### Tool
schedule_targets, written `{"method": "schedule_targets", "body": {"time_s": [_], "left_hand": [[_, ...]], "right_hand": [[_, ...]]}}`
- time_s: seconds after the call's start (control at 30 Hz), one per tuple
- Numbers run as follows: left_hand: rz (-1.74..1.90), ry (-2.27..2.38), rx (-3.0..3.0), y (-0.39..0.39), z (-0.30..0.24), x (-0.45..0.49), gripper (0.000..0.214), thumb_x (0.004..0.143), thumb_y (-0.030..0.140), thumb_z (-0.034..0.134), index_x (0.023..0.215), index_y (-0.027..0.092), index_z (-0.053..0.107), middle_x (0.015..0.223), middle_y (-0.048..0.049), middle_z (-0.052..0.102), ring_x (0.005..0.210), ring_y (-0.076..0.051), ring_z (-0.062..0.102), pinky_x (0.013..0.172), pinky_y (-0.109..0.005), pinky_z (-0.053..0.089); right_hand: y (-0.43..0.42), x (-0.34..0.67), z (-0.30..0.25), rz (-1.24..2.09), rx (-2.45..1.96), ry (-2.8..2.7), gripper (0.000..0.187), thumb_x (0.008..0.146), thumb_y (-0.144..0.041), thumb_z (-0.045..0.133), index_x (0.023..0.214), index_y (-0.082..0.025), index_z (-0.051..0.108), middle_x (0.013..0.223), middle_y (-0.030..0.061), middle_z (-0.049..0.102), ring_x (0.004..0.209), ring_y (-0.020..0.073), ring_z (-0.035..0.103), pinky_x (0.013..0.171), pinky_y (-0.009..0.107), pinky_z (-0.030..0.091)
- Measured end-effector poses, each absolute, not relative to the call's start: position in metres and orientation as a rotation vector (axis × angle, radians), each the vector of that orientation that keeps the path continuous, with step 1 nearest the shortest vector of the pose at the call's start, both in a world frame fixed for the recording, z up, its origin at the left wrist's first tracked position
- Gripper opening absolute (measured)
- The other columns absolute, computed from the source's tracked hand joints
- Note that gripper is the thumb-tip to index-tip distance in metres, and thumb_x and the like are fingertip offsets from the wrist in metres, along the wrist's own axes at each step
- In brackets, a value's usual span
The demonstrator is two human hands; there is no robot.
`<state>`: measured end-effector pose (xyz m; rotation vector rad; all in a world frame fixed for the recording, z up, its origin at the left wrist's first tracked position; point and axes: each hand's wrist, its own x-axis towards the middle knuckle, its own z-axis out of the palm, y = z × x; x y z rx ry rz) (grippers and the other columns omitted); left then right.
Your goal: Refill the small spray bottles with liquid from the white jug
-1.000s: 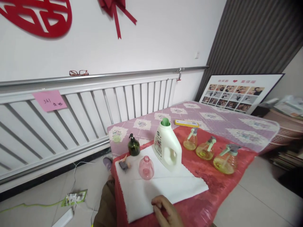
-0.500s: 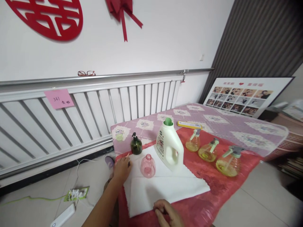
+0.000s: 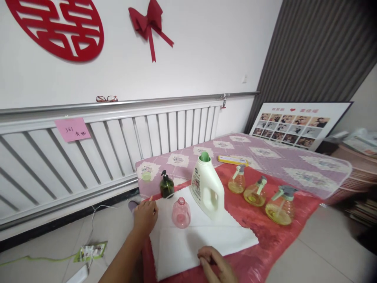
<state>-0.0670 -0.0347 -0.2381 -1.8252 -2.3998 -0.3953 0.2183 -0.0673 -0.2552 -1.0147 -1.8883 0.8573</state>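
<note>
Fingers of the left hand point(image 3: 146, 216) are wrapped round a spray top, mostly hidden, just an orangey tip point(image 3: 151, 198) poking out and what looks like a thin pale tube point(image 3: 170, 195) sticking out right. Right hand point(image 3: 217, 264) is at the near edge of the white cloth point(image 3: 176, 251), fingers loosely curled; can't tell if thumb and fingertips actually meet.

The pink bottle point(image 3: 181, 216) stands upright and topless on the cloth, right of the left hand. Dark green pump bottle point(image 3: 167, 188) is just beyond it, a bit left. Big pale jug point(image 3: 204, 179) is right of the pink one, green cup point(image 3: 204, 156) in its mouth. Three spray bottles point(image 3: 255, 197) with yellow liquid line up further right on the red cover point(image 3: 250, 247).
</note>
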Motion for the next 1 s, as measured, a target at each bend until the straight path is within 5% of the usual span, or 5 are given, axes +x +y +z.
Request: {"method": "schedule_targets", "body": {"time_s": [0.23,0.47,0.87,1.0], "left_hand": [[-0.570,-2.205,-1.859,-0.071,-0.168,-0.055,0.011,0.079,0.018,0.053,0.083,0.025,0.059,0.088,-0.0006,0.066,0.091,-0.022,0.055,0.082,-0.036,0.034],[-0.602,-1.922,-1.972,-0.070,-0.139,-0.013,0.012,0.081,0.016,0.052,0.086,0.025,0.058,0.088,-0.0032,0.064,0.091,-0.024,0.053,0.086,-0.039,0.035],[-0.671,-1.519,-1.944,-0.052,-0.132,0.008,0.025,0.082,0.004,0.051,0.100,0.020,0.057,0.091,-0.0040,0.068,0.103,-0.024,0.057,0.101,-0.043,0.034],[-0.800,-1.435,-1.844,-0.046,-0.124,0.007,0.035,0.084,0.010,0.053,0.117,0.021,0.052,0.115,-0.0084,0.064,0.117,-0.028,0.052,0.102,-0.046,0.035]], "right_hand": [[-0.032,0.202,-0.177,0.635,-0.896,-2.011,0.013,0.087,-0.028,0.050,0.088,-0.024,0.062,0.078,0.0020,0.063,0.066,0.0158,0.060,0.065,0.026,0.051],[-0.019,0.135,-0.122,0.474,-0.826,-2.307,0.044,0.083,-0.011,0.047,0.126,-0.018,0.050,0.123,0.0132,0.062,0.092,0.0218,0.065,0.078,0.035,0.051],[-0.001,0.148,-0.099,0.897,-0.974,-2.295,0.016,0.079,-0.017,0.057,0.092,-0.021,0.065,0.090,0.0045,0.072,0.082,0.0211,0.065,0.069,0.028,0.043],[0.018,0.155,-0.097,1.094,-0.906,-2.171,0.017,0.076,-0.018,0.062,0.093,-0.022,0.064,0.084,0.0001,0.069,0.058,0.0125,0.062,0.056,0.024,0.043]]}}
